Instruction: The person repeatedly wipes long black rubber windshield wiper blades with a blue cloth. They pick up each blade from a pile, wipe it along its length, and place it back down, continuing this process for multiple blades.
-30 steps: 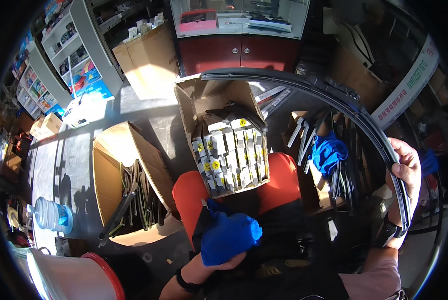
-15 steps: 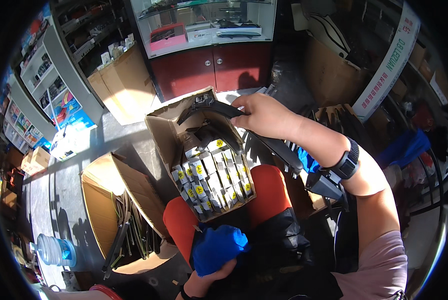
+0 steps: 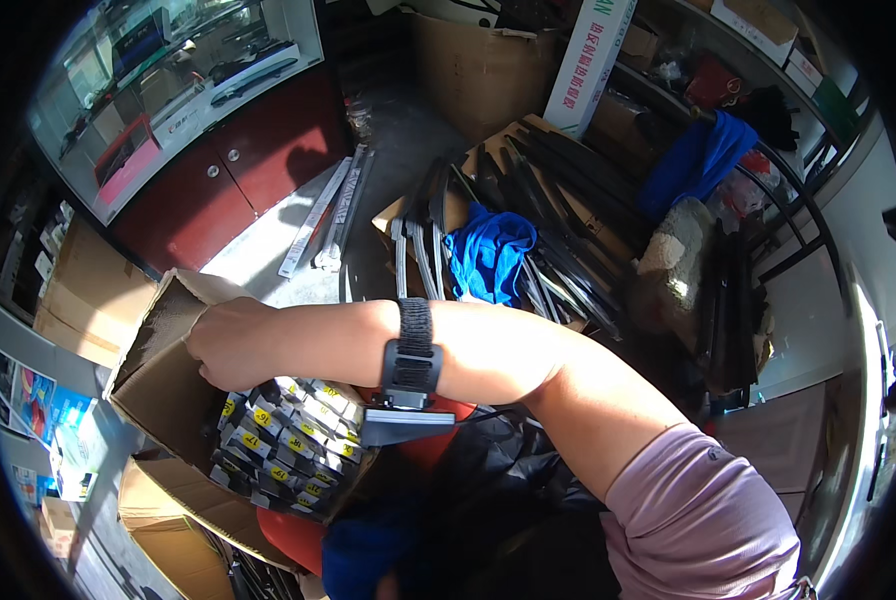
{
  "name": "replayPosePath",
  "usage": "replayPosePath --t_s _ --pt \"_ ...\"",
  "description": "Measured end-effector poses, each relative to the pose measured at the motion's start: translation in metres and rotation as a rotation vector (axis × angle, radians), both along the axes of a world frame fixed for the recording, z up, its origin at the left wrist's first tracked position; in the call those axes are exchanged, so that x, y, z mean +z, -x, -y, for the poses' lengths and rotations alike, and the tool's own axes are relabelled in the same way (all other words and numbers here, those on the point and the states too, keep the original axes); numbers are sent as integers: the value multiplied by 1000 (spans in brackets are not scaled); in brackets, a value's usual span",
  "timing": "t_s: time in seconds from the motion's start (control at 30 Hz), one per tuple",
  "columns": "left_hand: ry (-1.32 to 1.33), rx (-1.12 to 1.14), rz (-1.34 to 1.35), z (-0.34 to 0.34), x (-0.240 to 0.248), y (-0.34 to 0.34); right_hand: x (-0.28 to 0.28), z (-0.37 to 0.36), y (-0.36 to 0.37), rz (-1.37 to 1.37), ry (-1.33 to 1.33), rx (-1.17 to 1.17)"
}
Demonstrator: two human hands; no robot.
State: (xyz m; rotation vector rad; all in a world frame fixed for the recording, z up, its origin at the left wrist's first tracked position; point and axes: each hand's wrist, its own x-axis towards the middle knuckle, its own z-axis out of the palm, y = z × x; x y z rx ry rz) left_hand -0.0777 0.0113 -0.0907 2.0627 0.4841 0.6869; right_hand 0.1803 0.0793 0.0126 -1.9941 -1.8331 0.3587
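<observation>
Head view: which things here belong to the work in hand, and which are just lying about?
In use:
- right hand, reaching into the open cardboard box
- small labelled packs standing in that box
- left hand in a blue glove, low in the picture

Lying about:
- blue cloth on the long black strips
- red cabinet

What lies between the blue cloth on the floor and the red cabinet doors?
In the head view, long pale flat strips lie on the sunlit floor between the blue cloth and the red cabinet doors.
</observation>
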Motion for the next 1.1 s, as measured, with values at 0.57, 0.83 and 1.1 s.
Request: replayPosePath --t_s 0.57,0.83,1.1 --pt "-3 441 143 -8 -42 -17 -250 449 -213 -45 68 -1383" --pt "-15 543 173 -3 -45 -11 -278 445 -232 28 -52 -1347" --pt "-6 616 233 0 -48 5 -259 457 -241 -460 -303 -1477"
